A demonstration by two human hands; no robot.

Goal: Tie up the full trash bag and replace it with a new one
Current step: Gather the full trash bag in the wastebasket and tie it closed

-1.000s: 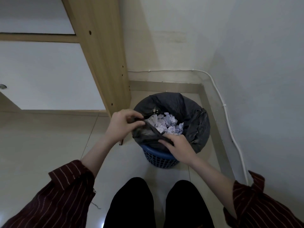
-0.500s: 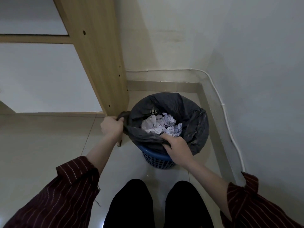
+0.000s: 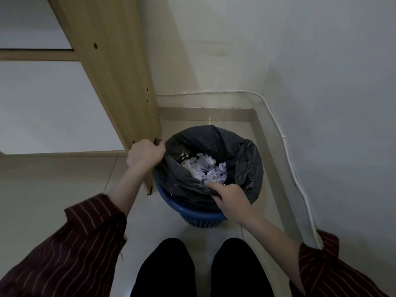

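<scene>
A black trash bag (image 3: 240,159) lines a blue plastic basket (image 3: 201,218) on the floor in the corner. Crumpled white paper (image 3: 209,170) fills the bag. My left hand (image 3: 145,155) grips the bag's left edge, pulled off the rim toward the wooden panel. My right hand (image 3: 230,197) grips the bag's near edge in front of the paper, with the index finger lying along the fold. The stretch of bag between my hands is lifted off the rim, and blue rim shows below it. The far and right sides of the bag still drape over the basket.
A tall wooden furniture panel (image 3: 120,88) stands right beside the basket on the left. White walls close the corner behind and to the right, with a white cable (image 3: 285,144) along the skirting. Tiled floor (image 3: 53,189) stretches to the left. My dark-trousered legs (image 3: 167,269) are just before the basket.
My left hand has pulled the bag's edge outward to the left, from over the paper to beside the wooden panel. My right hand has kept its hold on the near edge.
</scene>
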